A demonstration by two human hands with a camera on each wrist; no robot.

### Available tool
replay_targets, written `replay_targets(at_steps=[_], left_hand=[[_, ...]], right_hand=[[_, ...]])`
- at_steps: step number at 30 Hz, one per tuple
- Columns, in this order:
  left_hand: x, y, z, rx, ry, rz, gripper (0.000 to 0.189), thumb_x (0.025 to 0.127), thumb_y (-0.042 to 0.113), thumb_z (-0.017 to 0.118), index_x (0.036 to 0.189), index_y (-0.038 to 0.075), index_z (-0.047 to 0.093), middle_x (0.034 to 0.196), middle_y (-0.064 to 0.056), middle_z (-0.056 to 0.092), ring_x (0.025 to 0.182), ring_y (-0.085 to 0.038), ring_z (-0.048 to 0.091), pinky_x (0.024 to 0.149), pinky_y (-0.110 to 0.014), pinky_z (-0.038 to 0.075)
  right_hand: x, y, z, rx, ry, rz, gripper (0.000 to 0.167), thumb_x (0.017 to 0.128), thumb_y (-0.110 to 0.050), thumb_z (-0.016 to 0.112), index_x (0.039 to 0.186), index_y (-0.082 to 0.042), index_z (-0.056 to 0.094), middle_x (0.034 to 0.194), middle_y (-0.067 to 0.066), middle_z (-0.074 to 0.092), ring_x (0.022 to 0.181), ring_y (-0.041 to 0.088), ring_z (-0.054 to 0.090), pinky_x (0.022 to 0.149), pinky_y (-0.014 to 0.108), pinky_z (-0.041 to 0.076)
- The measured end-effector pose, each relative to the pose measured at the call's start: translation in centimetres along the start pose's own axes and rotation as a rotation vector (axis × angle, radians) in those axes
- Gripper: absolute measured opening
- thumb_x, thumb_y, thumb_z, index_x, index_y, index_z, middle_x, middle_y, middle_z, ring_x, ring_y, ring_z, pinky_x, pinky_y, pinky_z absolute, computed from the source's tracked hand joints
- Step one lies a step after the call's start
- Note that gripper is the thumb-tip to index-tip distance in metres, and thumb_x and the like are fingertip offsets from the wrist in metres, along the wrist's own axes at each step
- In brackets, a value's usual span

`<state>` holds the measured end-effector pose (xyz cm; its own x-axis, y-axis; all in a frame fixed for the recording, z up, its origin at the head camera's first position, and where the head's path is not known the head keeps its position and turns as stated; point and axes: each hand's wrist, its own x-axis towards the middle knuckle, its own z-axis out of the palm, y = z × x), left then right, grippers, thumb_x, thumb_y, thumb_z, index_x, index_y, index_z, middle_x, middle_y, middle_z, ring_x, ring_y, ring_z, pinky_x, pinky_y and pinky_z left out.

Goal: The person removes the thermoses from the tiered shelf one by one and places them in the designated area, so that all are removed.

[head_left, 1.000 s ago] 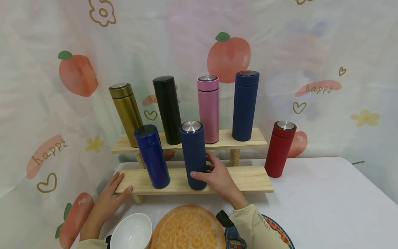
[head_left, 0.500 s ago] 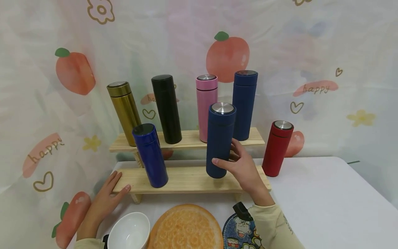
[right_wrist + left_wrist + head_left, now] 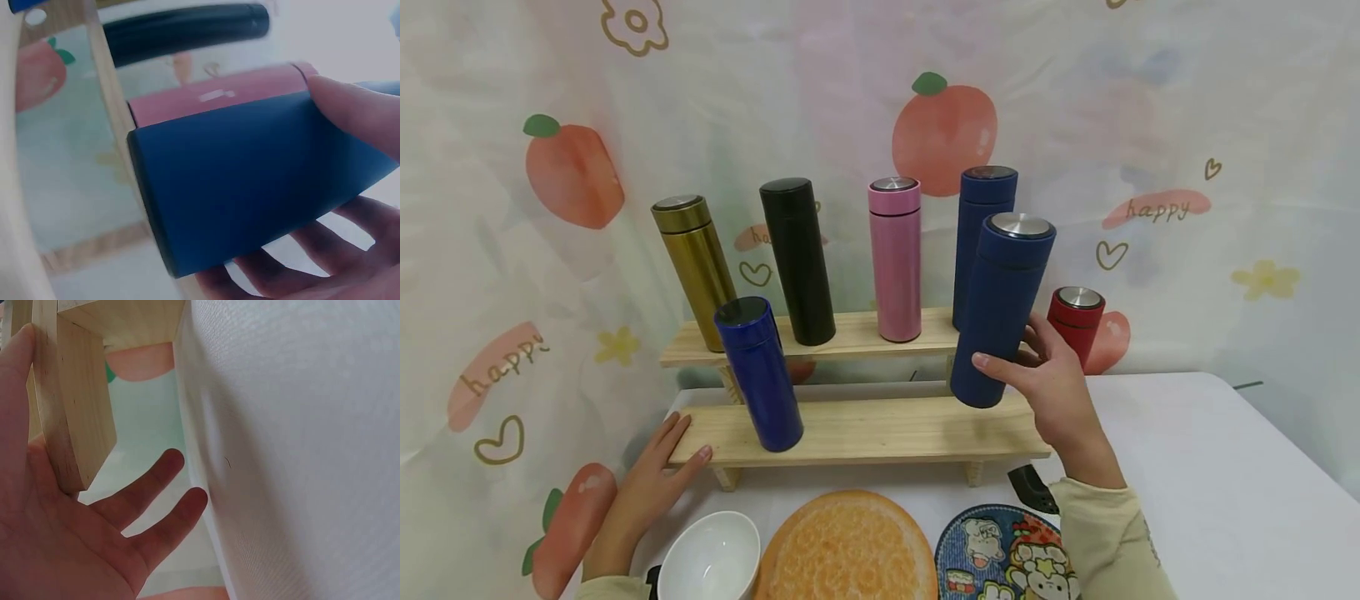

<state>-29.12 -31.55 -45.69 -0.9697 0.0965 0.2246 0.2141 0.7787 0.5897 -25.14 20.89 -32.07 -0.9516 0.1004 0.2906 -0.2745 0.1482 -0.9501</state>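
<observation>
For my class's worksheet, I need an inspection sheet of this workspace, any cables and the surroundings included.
Surface: white-covered table, bearing a two-tier pale wooden stand.
Job's things: matte navy cylindrical bottle with silver-topped lid, held clear of the stand; glossy blue cylindrical bottle upright on the lower tier; on the upper tier, metallic gold cylindrical bottle, black cylindrical bottle, pink cylindrical bottle, second navy cylindrical bottle.
Clutter: red cylindrical bottle, white round bowl, golden-brown disc, blue cartoon-printed disc.
Hands: bare left hand touches the lower tier's left end; bare right hand grips the first navy bottle.
Cables: nothing seen.
Surroundings: pale backdrop printed with red fruit, flowers and "happy".
</observation>
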Motion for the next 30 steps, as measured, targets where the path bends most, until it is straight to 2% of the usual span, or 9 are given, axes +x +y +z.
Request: replay_targets(at_steps=[7,12,21,27,30], left_hand=[[0.0,0.1,-0.2,-0.004,0.0,0.01,0.083,0.105,0.047,0.066,0.165,-0.003,0.035,0.172,-0.029,0.021,0.153,-0.058,0.023,0.114,-0.077,0.026],[0.2,0.1,-0.2,-0.007,0.004,0.016,0.083,0.105,0.046,0.066,0.164,-0.003,0.035,0.172,-0.029,0.022,0.153,-0.058,0.024,0.114,-0.077,0.026],[0.1,0.2,-0.1,0.006,0.006,0.008,0.083,0.105,0.048,0.066,0.164,-0.002,0.036,0.172,-0.028,0.023,0.153,-0.058,0.025,0.114,-0.077,0.027],[0.0,0.1,0.0,-0.016,0.009,0.001,0.083,0.105,0.047,0.067,0.165,-0.001,0.035,0.173,-0.027,0.021,0.154,-0.057,0.023,0.114,-0.077,0.026],[0.0,0.1,0.1,-0.015,0.011,0.001,0.084,0.105,0.046,0.067,0.165,-0.002,0.035,0.173,-0.027,0.022,0.154,-0.057,0.024,0.114,-0.076,0.026]], right_hand=[[-0.2,-0.7,-2.9,-0.072,0.086,0.016,0.091,0.096,-0.025,0.083,0.17,-0.02,0.03,0.162,0.02,0.044,0.143,0.048,0.044,0.113,0.074,0.035],[-0.5,-0.9,-4.9,-0.114,0.145,0.036,0.092,0.098,-0.028,0.081,0.172,-0.025,0.026,0.167,0.018,0.038,0.145,0.047,0.041,0.117,0.071,0.034],[-1.3,-1.2,-7.7,-0.169,0.268,0.078,0.091,0.099,-0.034,0.08,0.172,-0.036,0.024,0.175,0.012,0.029,0.149,0.054,0.038,0.116,0.077,0.027],[-1.5,-0.9,-9.6,-0.159,0.348,0.111,0.09,0.1,-0.03,0.079,0.171,-0.037,0.025,0.176,0.005,0.027,0.152,0.047,0.035,0.121,0.069,0.024],[-1.5,-0.5,-10.9,-0.115,0.387,0.13,0.091,0.098,-0.027,0.082,0.171,-0.037,0.027,0.176,0.003,0.027,0.151,0.037,0.037,0.126,0.062,0.018]])
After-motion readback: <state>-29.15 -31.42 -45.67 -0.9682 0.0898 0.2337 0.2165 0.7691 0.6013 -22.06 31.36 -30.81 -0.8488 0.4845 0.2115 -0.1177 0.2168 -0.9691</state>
